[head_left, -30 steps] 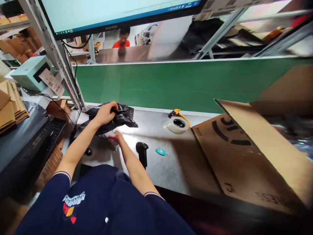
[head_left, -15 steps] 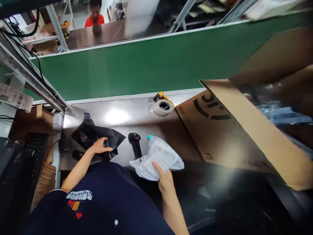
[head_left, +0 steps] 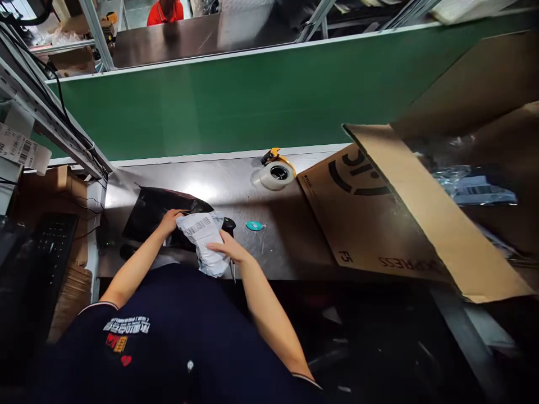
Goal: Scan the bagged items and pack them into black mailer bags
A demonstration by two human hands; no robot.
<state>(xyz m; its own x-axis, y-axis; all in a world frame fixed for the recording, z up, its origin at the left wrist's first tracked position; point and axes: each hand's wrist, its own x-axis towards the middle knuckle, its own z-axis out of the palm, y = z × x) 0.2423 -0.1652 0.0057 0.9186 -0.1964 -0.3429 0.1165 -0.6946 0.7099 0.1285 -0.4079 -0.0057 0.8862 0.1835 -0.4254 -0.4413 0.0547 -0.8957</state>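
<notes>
My right hand (head_left: pixel 231 247) holds a crumpled white plastic package (head_left: pixel 208 238) with a printed barcode label, thumb and fingers about its right side. The package is tilted in front of my body, its upper left corner at the edge of a black plastic bag (head_left: pixel 147 213). That bag lies on the metal bench to the left. My left hand (head_left: pixel 170 220) grips the bag's edge, its fingertips partly hidden by the package. Behind my right hand, a black barcode scanner (head_left: pixel 228 224) shows only its head. A small teal oval item (head_left: pixel 255 225) lies to its right.
A tape roll with a yellow-black dispenser (head_left: pixel 278 173) sits at the bench's back. An open cardboard box (head_left: pixel 362 224) with plastic-wrapped goods fills the right side. Behind stands a green panel (head_left: pixel 236 106); a person in red (head_left: pixel 166 12) is beyond. A keyboard (head_left: pixel 56 241) is at left.
The white package has moved left with my right hand, from beside the scanner to the black bag, baring the teal item. The bag is spread flatter, and my left hand has shifted to its edge.
</notes>
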